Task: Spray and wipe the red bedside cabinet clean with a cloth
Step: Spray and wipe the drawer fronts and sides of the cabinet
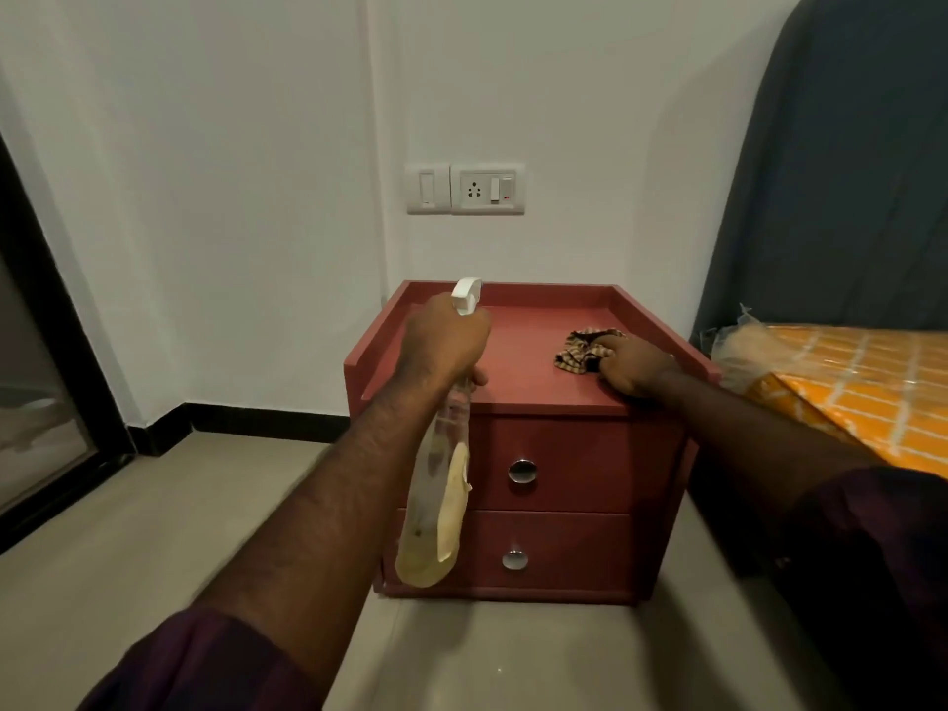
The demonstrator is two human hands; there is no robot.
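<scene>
The red bedside cabinet stands against the white wall, with a raised rim on its top and two drawers with round metal knobs. My left hand grips the neck of a clear spray bottle with a white nozzle, held over the cabinet's left front corner; the bottle hangs down in front of the drawers. A checked brown cloth lies crumpled on the right side of the top. My right hand presses on the cloth's near edge, fingers curled over it.
A bed with an orange checked mattress in plastic and a dark blue headboard stands right of the cabinet. A switch and socket plate is on the wall above. A dark-framed glass door is at the left. Tiled floor lies in front.
</scene>
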